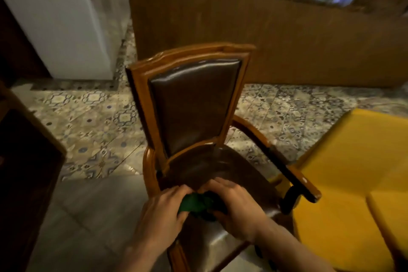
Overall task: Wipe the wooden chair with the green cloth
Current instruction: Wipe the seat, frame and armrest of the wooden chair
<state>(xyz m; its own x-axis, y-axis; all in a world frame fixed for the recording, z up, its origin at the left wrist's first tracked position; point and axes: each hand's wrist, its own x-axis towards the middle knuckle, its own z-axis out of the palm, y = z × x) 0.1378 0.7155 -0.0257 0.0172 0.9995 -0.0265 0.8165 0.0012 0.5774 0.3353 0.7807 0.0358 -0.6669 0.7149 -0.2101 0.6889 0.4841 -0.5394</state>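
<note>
Obs, L to R.

L edge: dark wood furniture [26, 172], id unclear. Behind it a white cabinet [66, 28], poss. an appliance, blurred.

Centre: wooden chair [189, 104] w/ orange-brown frame, dark glossy padded back and seat; stands on the floor, back away from camera.

Left hand [163, 207] and right hand [234, 203] are both low over the front of the seat, close together, fingers curled around the green cloth [196, 202]. Cloth is bunched into a wad between the two hands, resting on or just above the seat pad; contact not certain, hands cover most of it. Left fingers pinch the cloth's near-left edge, right hand cups it from the other side.

Progress (judgement): looks like early stage or a re-fold, since cloth is being gathered, not spread flat for a stroke. No wipe marks visible on wood. Frame, armrest [287, 165], back rail prob. all left to do.

R: yellow cushioned seat [353, 183] just beside the chair's armrest.

Surface/room: patterned tile floor [92, 121] far, plain grey tile near. Wood-panelled counter [265, 40] w/ stone top behind chair; items on it too blurred to name. Light dim, warm.
</note>
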